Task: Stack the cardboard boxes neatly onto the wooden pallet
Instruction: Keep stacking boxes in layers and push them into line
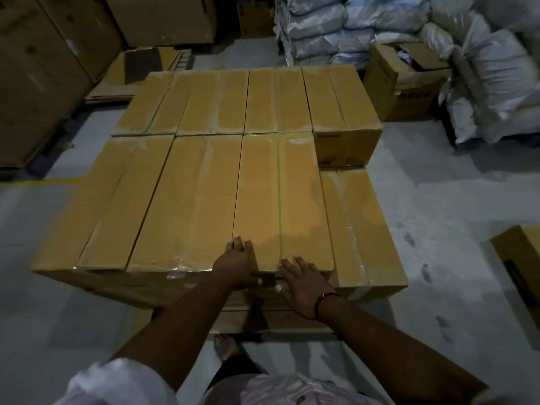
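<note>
Long tan cardboard boxes taped along their seams lie side by side in two rows, forming a stack in front of me. The pallet under them is hidden. Both my hands rest on the near end of the third box in the front row (280,197). My left hand (238,266) lies flat on its top near edge, thumb down over the front face. My right hand (302,283) presses its near right corner with fingers spread. To the right, one box (359,229) sits a layer lower. The back row (248,100) runs full width.
Tall cartons (43,68) stand at the left and back. An open carton (406,80) and piled white sacks (482,68) fill the back right. Another box (520,258) pokes in at the right edge. Flattened cardboard (140,74) lies behind the stack on the grey concrete floor (438,185).
</note>
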The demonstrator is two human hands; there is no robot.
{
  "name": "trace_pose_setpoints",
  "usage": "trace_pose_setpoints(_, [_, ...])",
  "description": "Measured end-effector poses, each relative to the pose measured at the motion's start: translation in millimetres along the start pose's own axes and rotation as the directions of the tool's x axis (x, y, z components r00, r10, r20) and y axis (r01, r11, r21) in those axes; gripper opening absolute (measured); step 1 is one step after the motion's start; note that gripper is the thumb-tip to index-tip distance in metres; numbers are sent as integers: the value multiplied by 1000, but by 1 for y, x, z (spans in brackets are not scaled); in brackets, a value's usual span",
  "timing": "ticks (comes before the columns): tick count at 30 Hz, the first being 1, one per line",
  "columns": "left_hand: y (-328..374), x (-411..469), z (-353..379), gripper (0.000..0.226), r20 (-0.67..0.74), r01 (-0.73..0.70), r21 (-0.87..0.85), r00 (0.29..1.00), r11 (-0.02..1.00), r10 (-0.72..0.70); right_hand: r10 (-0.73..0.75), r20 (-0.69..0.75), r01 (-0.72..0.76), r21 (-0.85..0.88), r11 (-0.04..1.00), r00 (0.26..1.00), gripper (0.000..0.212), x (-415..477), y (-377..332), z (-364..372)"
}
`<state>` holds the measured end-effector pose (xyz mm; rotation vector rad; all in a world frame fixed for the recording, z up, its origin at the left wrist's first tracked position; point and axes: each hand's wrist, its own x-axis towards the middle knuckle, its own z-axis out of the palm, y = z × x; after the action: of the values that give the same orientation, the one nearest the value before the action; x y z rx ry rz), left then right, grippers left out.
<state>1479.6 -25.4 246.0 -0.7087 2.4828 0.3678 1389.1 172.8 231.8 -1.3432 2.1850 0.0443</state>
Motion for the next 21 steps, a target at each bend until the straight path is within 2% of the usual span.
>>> trace_pose_setpoints(3, [1,3,-9,123,24,-23,67,999,997,22,44,-42,-41,67,997,998,68,-7,8,-5])
trace_pose_setpoints(5, [0,6,-12,118,18,-32,132,999,991,29,225,-137,-201,171,965,965,75,-5,18,-7])
trace_pose_setpoints(7, [-3,9,-16,104,-15,-48,168,999,985,52,425,-125,-358,362,861,897,85,-1,30,-11])
trace_pose_setpoints(8, [-7,12,-18,94,-35,-59,157,997,986,65,476,-67,-393,470,790,877,90,1,35,-14])
trace_pose_setpoints(10, [-15,16,-25,70,-71,-81,89,994,993,87,481,33,-395,621,677,876,92,3,41,-18])
trace_pose_setpoints(13, [-26,22,-34,54,-92,-72,11,993,997,73,452,64,-394,608,689,890,89,4,46,-24])
trace_pose_setpoints(17, [-32,27,-43,43,-74,-56,-28,996,998,53,481,76,-460,456,762,873,92,9,40,-25])
trace_pose_setpoints(21, [-27,37,-59,48,-117,-68,-2,991,998,68,561,-23,-521,340,783,827,89,20,23,-19])
